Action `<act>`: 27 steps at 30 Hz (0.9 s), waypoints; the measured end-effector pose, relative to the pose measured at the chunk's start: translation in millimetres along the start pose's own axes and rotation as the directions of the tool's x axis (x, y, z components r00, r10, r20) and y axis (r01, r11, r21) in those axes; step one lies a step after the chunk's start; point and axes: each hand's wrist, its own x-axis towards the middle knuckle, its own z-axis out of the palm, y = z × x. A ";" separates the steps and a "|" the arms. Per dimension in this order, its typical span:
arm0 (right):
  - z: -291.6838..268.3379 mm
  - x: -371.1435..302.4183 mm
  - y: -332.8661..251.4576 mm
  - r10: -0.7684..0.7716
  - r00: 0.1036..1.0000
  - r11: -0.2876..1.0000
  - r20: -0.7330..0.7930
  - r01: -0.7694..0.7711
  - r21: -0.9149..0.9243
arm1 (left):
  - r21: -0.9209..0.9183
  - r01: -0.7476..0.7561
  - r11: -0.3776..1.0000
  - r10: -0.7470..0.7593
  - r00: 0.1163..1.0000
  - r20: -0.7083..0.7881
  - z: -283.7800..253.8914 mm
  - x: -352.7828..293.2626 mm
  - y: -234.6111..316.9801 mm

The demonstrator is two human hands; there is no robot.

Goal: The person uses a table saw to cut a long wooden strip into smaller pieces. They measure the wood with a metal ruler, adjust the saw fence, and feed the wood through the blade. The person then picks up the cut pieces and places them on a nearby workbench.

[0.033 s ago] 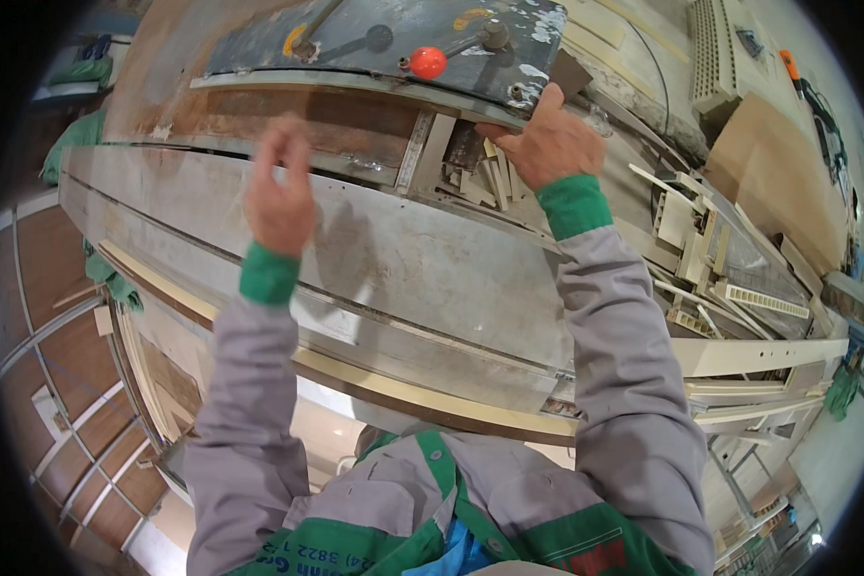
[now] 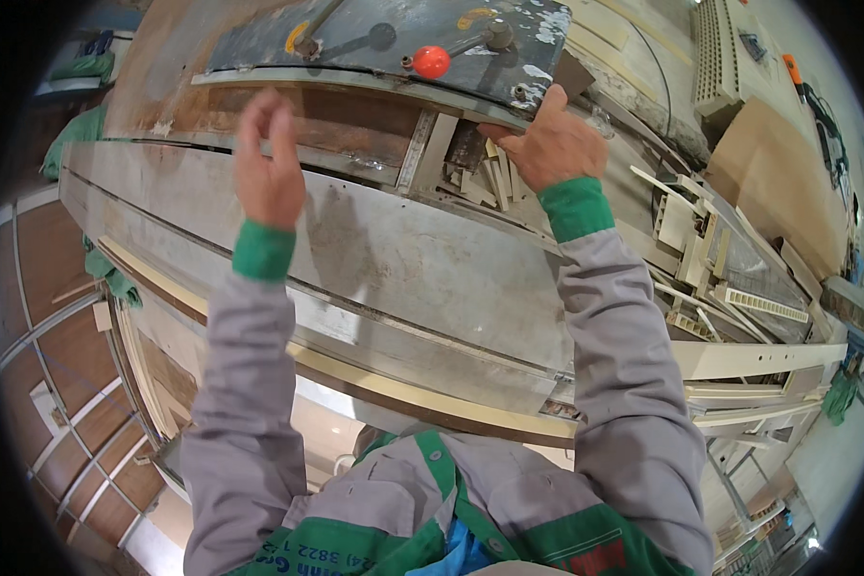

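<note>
My right hand (image 2: 559, 144) touches the lower right corner of the dark metal panel (image 2: 370, 62), thumb along the lower edge, index finger at the corner; I cannot tell whether the grip is closed. My left hand (image 2: 271, 168) is raised, slightly blurred, fingers apart and holding nothing visible. Between both sets of fingers runs an open recess (image 2: 350, 123), split by a metal crossbar (image 2: 414, 152). Its compartment just below my right thumb contains cream offcut strips (image 2: 495, 175) and a dark block (image 2: 466, 146). Left of my right fingers stands the panel's red ball knob (image 2: 431, 61). Nearer me than my fingertips lies the grey metal tabletop (image 2: 432, 254). Well right of my right fingers: piled cream plastic profiles (image 2: 686, 254), then a brown sheet (image 2: 773, 168).
</note>
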 end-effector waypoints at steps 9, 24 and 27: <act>7.5 12.5 0.6 -0.011 0.996 1.000 -0.085 0.009 -0.029 | 0.373 -0.183 0.909 0.304 0.905 -0.298 109.8 126.2 -33.4; 9.7 20.0 5.8 -0.055 0.985 0.998 -0.165 0.048 -0.042 | 0.274 -0.264 0.925 0.346 0.883 -0.317 116.3 130.0 -21.0; 9.9 20.1 6.4 -0.043 0.989 0.999 -0.140 0.041 -0.021 | 0.296 -0.251 0.922 0.342 0.886 -0.313 116.7 129.7 -25.7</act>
